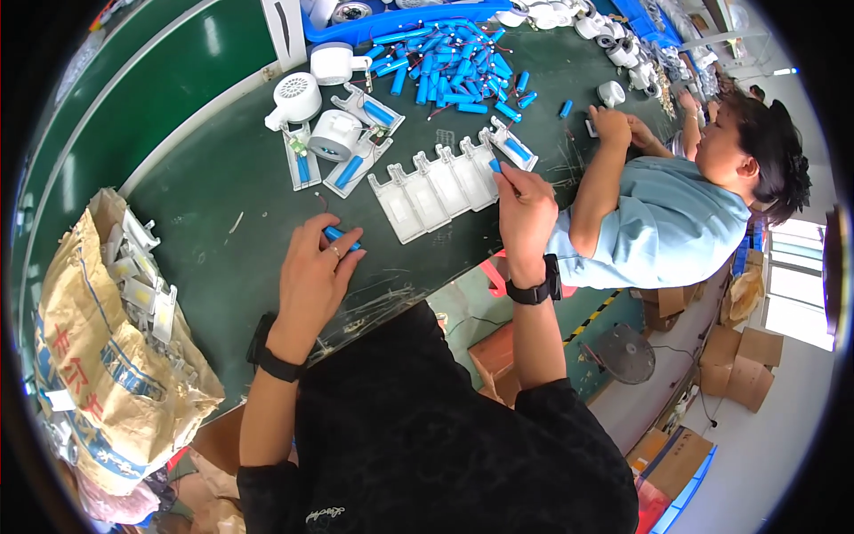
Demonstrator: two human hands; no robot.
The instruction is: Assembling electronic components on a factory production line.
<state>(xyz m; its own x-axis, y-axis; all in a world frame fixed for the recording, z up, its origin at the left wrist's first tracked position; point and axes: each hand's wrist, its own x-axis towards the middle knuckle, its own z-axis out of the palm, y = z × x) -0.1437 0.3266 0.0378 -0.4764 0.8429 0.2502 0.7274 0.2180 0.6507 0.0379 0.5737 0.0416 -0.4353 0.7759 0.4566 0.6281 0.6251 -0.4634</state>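
Note:
My left hand (310,280) is closed round a blue cylindrical battery (342,238) low over the green table. On the right, my right hand (529,214) pinches another blue battery (495,165) at the right end of a row of white plastic handle shells (427,198). The shells lie side by side, hollow side up. Just past that hand, one more white shell (516,147) has a blue battery in it. Farther back, several shells (351,169) with batteries and small green boards lie around white round fan heads (335,135).
A heap of blue batteries (454,71) with wires covers the table's far middle. At the left stands an open woven sack (107,347) holding white parts. A co-worker in a light blue shirt (658,222) sits close on the right, handling a small part. White fan units (614,44) line the far right.

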